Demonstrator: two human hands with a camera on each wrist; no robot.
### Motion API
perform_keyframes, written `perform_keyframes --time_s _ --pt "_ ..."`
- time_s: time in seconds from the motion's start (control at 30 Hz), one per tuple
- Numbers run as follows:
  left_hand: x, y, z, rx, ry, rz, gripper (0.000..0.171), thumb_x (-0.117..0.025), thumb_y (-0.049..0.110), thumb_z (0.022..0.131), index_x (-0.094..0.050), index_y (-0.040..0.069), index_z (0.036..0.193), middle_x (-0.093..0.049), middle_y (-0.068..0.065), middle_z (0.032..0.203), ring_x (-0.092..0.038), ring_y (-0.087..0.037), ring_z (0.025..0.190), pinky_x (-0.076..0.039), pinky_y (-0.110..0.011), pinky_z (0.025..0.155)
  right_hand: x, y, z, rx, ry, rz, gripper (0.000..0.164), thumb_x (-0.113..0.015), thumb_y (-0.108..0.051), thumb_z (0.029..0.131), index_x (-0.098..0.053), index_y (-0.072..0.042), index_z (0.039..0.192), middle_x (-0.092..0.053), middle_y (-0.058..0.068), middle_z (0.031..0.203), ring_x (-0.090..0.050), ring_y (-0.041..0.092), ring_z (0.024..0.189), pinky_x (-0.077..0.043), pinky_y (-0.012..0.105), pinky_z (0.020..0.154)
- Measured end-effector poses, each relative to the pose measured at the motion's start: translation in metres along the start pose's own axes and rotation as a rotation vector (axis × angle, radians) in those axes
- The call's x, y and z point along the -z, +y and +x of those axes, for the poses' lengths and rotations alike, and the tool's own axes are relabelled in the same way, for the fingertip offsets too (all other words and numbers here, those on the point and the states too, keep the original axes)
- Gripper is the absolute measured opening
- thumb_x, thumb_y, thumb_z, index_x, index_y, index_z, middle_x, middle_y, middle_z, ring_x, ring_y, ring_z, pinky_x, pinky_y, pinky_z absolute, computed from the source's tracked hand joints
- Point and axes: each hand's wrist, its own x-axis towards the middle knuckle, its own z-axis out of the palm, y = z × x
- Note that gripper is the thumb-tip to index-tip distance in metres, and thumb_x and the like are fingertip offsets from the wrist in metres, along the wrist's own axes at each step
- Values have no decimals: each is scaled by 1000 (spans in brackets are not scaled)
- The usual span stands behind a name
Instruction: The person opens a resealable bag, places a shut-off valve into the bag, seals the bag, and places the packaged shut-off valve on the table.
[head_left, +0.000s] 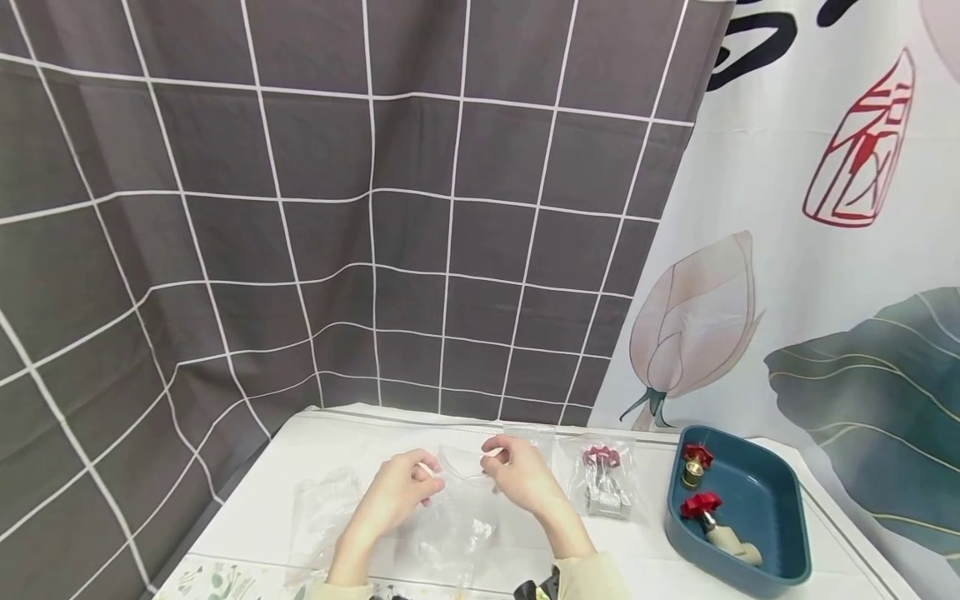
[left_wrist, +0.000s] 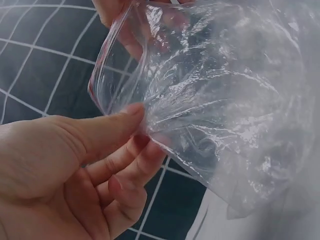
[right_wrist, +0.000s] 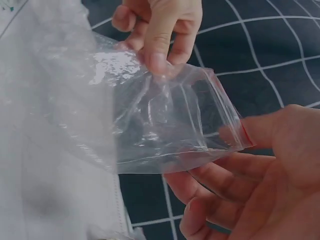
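A clear zip bag [left_wrist: 215, 100] with a red line along its mouth is held up between both hands over the white table. Its mouth gapes a little, and only wrinkled clear plastic shows inside. My left hand [head_left: 397, 490] pinches one side edge just below the mouth, between thumb and fingertips. On the opposite edge, my right hand [head_left: 522, 475] grips the corner by the red line, its thumb [right_wrist: 262, 131] on one face and fingers beneath. The bag's lower part hangs toward the front of the table in the head view.
More clear bags [head_left: 324, 504] lie at the left. To the right, a bagged valve with a red handwheel [head_left: 602, 456] lies beside a blue tray [head_left: 765, 475]. Inside that tray are a brass valve [head_left: 693, 473] and a beige valve [head_left: 723, 537], both red-handled. A gridded curtain [head_left: 420, 233] hangs behind.
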Motion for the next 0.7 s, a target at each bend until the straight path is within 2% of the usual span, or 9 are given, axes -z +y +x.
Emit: perform_keyframes --time_s 0.1,0.27,0.37,0.47,0.57,0.63,0.7 --pt "-4 2 2 -40 -48 -40 19 -62 18 81 -57 9 96 -61 -1 70 -58 -16 60 -43 -27 51 7 1 -5 20 -11 -34 23 -59 -18 81 -59 -4 99 -55 -2 62 -51 11 46 -40 28 43" --pt "-13 6 6 -64 -120 -141 20 -61 16 82 -56 9 100 -62 -6 77 -59 -23 62 -47 -34 44 17 5 -14 47 17 -61 10 -60 -15 81 -63 -6 85 -50 -4 52 -46 9 37 -38 26 35" --pt "-22 9 8 -61 -163 -198 25 -60 18 83 -54 8 105 -61 -10 80 -59 -27 60 -48 -39 45 22 7 -20 46 61 -87 7 -60 -13 80 -65 -8 80 -50 -5 51 -45 7 38 -37 24 36" --pt "-32 12 10 -39 -182 -233 29 -58 24 85 -51 8 109 -61 -11 86 -60 -27 55 -50 -38 50 26 10 -27 28 108 -117 7 -61 -14 79 -66 -10 78 -51 -6 52 -45 7 41 -37 24 38" --pt "-38 20 12 1 -117 -219 32 -53 35 87 -49 9 104 -60 -11 89 -59 -22 50 -49 -33 52 28 13 -31 6 152 -122 6 -62 -14 79 -66 -11 78 -51 -6 51 -45 8 41 -37 24 37" --pt "-41 26 15 26 -39 -159 37 -46 46 88 -49 10 95 -58 -9 84 -58 -19 47 -47 -31 51 27 15 -31 -3 197 -123 5 -62 -14 79 -66 -12 77 -48 -7 50 -44 7 40 -36 23 37" --pt "-43 34 17 35 53 -50 43 -39 54 87 -49 12 81 -54 -4 76 -54 -13 48 -44 -30 48 25 16 -30 -6 245 -124 4 -62 -13 78 -65 -13 75 -47 -8 49 -43 7 39 -35 23 38"
